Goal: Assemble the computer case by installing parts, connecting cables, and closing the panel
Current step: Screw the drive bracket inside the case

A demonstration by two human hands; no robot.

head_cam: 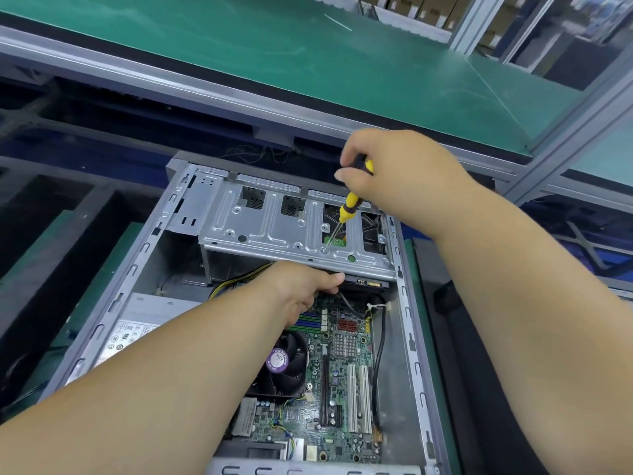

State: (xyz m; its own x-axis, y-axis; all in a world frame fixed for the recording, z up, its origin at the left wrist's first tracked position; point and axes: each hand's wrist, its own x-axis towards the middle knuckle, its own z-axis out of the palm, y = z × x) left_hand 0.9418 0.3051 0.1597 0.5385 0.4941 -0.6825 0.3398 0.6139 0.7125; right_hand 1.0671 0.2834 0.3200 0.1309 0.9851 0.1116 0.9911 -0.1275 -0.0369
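Open computer case [407, 337] lies centre to lower frame on the worktop [102, 255], with the motherboard [339, 368], fan [287, 365] and power supply [137, 323] exposed inside. Right hand [394, 180], upper centre-right, has its grip clamped on a yellow-black screwdriver [352, 200], whose tip sits on a screw [323, 250] in the silver drive cage [274, 231] across the case's upper end. Left hand [301, 286], mid-frame, reaches under the cage's lower edge, thumb against a black drive [363, 284] there; fingers hidden, so can't tell if the grip is apart or together.
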